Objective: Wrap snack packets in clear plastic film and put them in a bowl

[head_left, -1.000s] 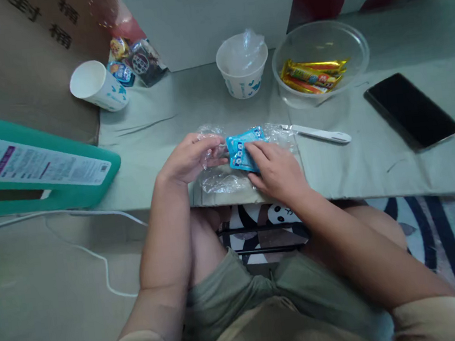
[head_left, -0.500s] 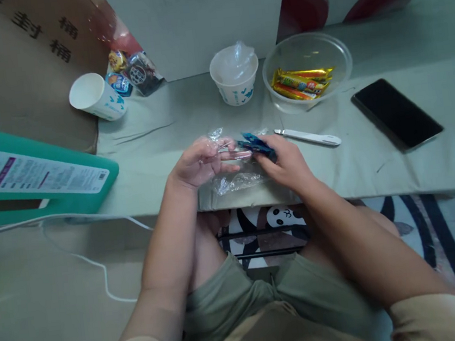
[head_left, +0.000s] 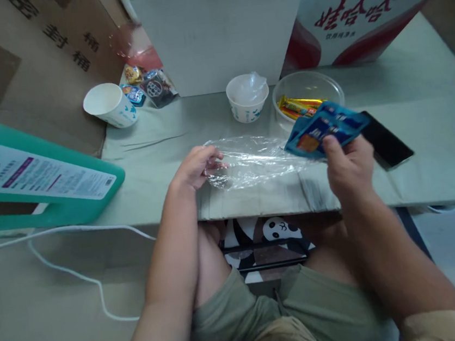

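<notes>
My right hand [head_left: 350, 164] grips blue snack packets [head_left: 327, 128], thumb on top, raised over the right part of the table. From their left edge a clear plastic bag [head_left: 253, 159] stretches across to my left hand [head_left: 200, 168], whose curled fingers hold its left end. Behind the packets stands a clear round tub [head_left: 327, 85] with several yellow-wrapped sticks [head_left: 296, 107] in it, partly covered by them. A black phone [head_left: 391, 143] lies half hidden behind my right hand. The white-handled knife seen earlier is out of sight.
A paper cup [head_left: 248, 102] with crumpled clear plastic stands at the back. Farther left, another paper cup [head_left: 116, 109] leans beside small wrapped snacks [head_left: 156, 88]. A green jug [head_left: 91, 199] lies at left, near a brown carton [head_left: 47, 65]. White and red boxes [head_left: 344, 37] line the back.
My right hand has moved right and up with the blue packets, away from my left hand. The clear plastic between the hands has spread out. The view has tilted up slightly.
</notes>
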{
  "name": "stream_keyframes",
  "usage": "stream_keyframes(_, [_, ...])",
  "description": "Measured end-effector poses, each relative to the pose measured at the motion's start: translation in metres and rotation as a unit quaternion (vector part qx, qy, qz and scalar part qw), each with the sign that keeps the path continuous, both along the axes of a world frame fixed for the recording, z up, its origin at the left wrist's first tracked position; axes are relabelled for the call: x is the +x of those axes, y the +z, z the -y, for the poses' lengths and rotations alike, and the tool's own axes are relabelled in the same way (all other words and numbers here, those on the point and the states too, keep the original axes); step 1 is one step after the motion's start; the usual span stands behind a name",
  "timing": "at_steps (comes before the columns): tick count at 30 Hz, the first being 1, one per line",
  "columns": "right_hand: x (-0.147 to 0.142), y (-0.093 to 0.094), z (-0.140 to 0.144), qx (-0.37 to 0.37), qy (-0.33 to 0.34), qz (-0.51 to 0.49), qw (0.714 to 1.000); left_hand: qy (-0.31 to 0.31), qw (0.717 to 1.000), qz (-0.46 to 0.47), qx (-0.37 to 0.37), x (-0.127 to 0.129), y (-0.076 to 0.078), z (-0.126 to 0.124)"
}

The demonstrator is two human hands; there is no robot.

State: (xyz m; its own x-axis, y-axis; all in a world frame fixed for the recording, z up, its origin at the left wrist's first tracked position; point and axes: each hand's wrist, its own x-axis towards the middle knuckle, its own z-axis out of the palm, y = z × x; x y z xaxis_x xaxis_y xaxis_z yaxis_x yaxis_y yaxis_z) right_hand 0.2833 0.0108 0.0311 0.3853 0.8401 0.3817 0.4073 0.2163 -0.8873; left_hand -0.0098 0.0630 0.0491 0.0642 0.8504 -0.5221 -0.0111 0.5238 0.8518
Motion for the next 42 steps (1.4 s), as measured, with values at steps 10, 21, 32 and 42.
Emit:
stream_keyframes(10, [0.037,0.071,-0.092,-0.016,-0.021,0.043,0.999,-0.063,0.998,-0.013,0.025,0.000,0.008,0.001])
stream_keyframes(21, [0.015,0.060,-0.051,-0.054,0.059,0.198,0.977,-0.040,0.995,-0.076,0.056,-0.002,0.002,-0.001])
stream_keyframes(32, [-0.036,-0.043,0.014,-0.068,0.314,0.359,0.876,0.120,0.869,-0.337,0.342,-0.037,-0.014,0.009])
stream_keyframes(42, [-0.042,-0.035,0.003,-0.044,0.309,0.220,0.924,-0.314,0.827,-0.359,0.296,-0.002,-0.009,0.033])
